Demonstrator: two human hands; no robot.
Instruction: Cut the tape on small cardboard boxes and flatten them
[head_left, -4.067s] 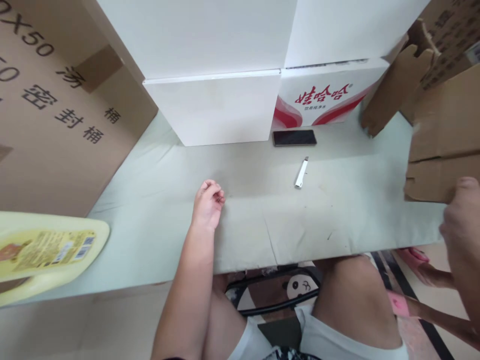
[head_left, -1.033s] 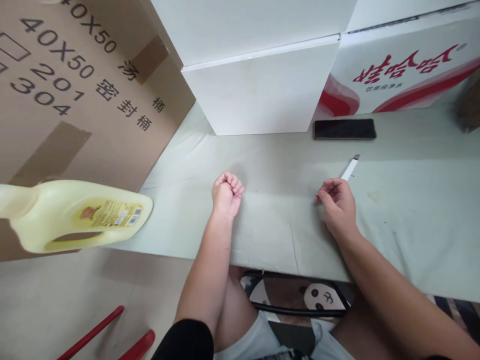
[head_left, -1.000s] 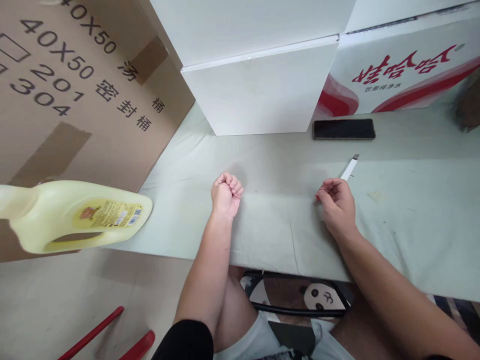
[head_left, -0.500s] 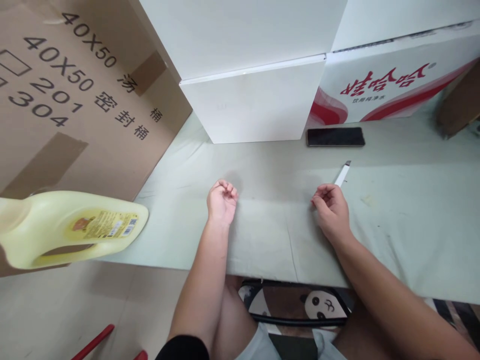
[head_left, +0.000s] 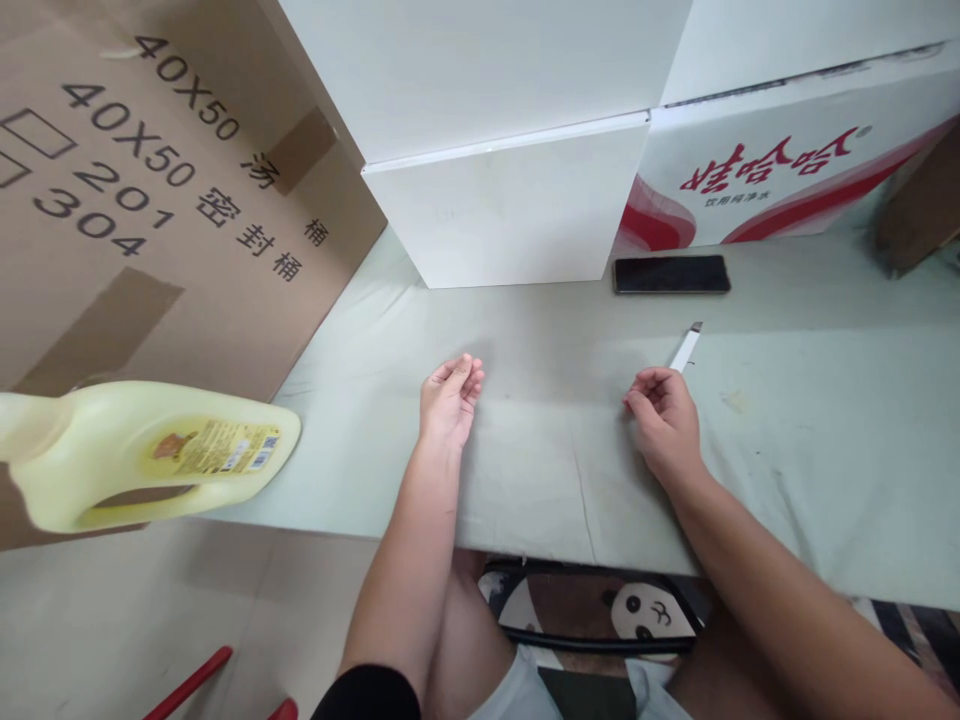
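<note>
My left hand (head_left: pixel 451 400) is above the cloth-covered table, palm turned up, with the thumb against the curled fingers. Nothing shows in it. To the right, my right hand (head_left: pixel 665 425) rests by the table's middle, its fingers curled in and the thumb near the index finger; I see nothing between them. Just beyond its knuckles lies a white-handled cutter knife (head_left: pixel 684 350), blade end pointing away from me. The hand hides the knife's near end, and I cannot tell whether they touch.
A black phone (head_left: pixel 671 274) lies by white boxes (head_left: pixel 510 215) and a red-and-white carton (head_left: pixel 772 180) at the back. On the left stand a large brown carton (head_left: pixel 217 290) and a pale yellow jug (head_left: pixel 112 430). The pale green tablecloth (head_left: pixel 525 480) ends near my lap.
My left thumb has come over onto the curled fingers, and that hand has shifted slightly right and away from me. My right hand and the knife stay put.
</note>
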